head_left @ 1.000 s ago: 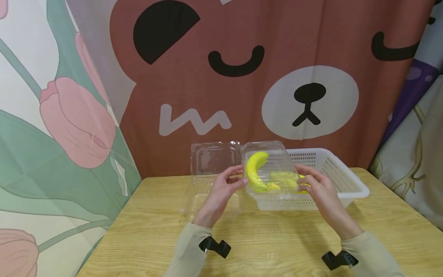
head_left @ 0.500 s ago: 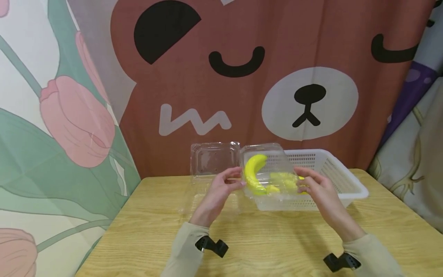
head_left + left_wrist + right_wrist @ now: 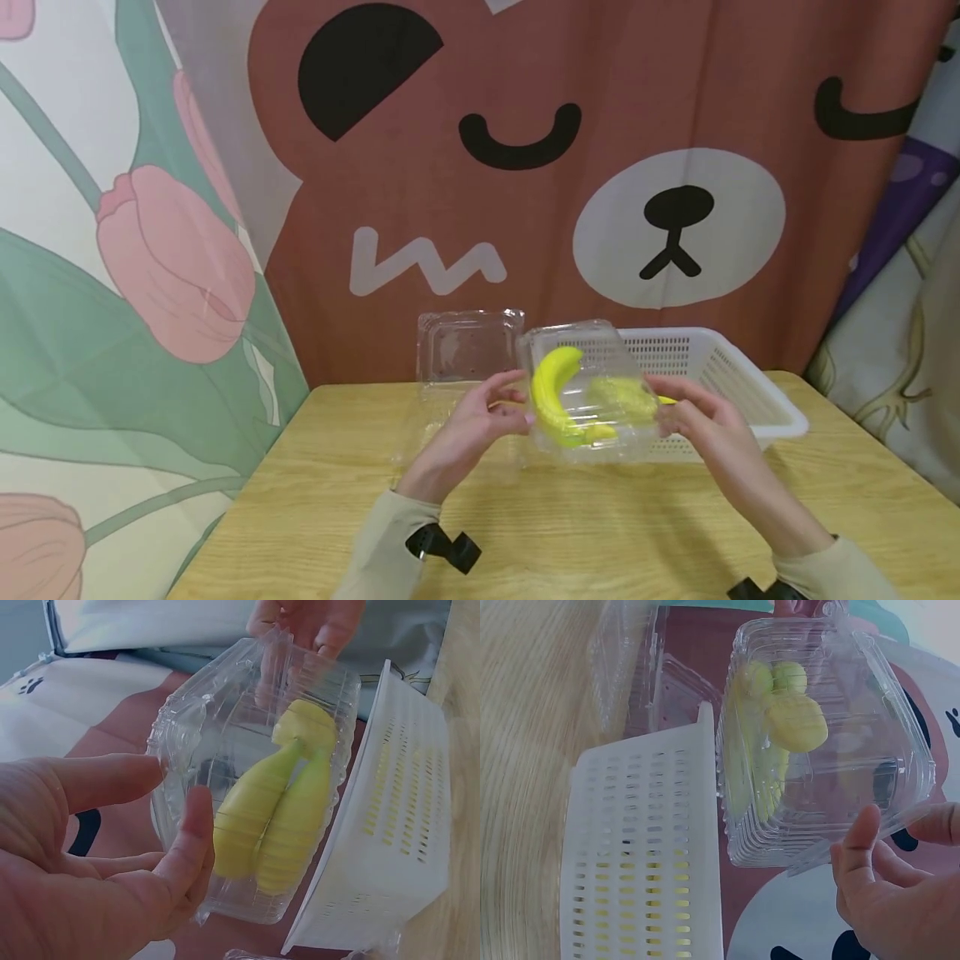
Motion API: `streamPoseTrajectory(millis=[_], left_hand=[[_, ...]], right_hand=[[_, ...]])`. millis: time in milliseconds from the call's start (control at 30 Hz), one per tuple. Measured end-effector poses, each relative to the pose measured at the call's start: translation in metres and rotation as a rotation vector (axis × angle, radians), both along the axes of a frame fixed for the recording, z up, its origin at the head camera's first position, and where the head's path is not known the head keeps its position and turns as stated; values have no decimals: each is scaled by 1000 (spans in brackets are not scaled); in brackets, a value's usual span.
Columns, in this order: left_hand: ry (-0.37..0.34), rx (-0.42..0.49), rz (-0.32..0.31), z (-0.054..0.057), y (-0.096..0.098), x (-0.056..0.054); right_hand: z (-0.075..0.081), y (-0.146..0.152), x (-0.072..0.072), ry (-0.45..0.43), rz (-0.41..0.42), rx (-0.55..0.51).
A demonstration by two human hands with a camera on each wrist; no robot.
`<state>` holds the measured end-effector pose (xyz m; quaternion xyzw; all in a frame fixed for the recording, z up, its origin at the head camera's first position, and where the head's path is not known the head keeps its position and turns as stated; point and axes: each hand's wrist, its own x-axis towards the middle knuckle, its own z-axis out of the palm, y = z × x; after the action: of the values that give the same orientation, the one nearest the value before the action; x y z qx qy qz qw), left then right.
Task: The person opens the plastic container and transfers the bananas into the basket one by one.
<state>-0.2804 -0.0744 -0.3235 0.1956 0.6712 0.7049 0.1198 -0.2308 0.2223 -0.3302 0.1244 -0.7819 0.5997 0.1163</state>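
Observation:
Both my hands hold up a clear plastic clamshell box (image 3: 633, 354), tilted, in front of the basket. Inside lie yellow bananas (image 3: 551, 396); the left wrist view shows two of them (image 3: 292, 840) side by side, with a smaller rounded yellow piece (image 3: 307, 724) at their stem end. My left hand (image 3: 468, 429) pinches the box's left edge between thumb and fingers. At the opposite edge, my right hand (image 3: 716, 429) grips it the same way, its fingertips (image 3: 866, 821) against the plastic. The yellow shape near the right fingers is partly hidden.
A white perforated basket (image 3: 776, 425) stands behind the held box; yellow shows through its slots in the right wrist view. To the left, another clear clamshell box (image 3: 468, 346) stands with its lid up on the wooden table (image 3: 585, 542). A bear-print curtain (image 3: 420, 200) hangs behind.
The clamshell box with the bananas has come lower and a little nearer, tilting more. Both hands have moved with it, the right one slightly rightward. The basket and second box stay put.

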Motion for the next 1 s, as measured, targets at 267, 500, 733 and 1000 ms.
streamPoseTrajectory(millis=[267, 500, 733, 1000], left_hand=[[-26, 19, -89, 4, -3, 18], [-37, 25, -170, 10, 2, 37], [-90, 62, -231, 5, 3, 57], [-104, 55, -300, -5, 0, 71]], right_hand=[[2, 8, 27, -15, -26, 79], [-5, 22, 50, -20, -64, 167], [-14, 34, 65, -119, -62, 203], [-33, 36, 80, -142, -37, 157]])
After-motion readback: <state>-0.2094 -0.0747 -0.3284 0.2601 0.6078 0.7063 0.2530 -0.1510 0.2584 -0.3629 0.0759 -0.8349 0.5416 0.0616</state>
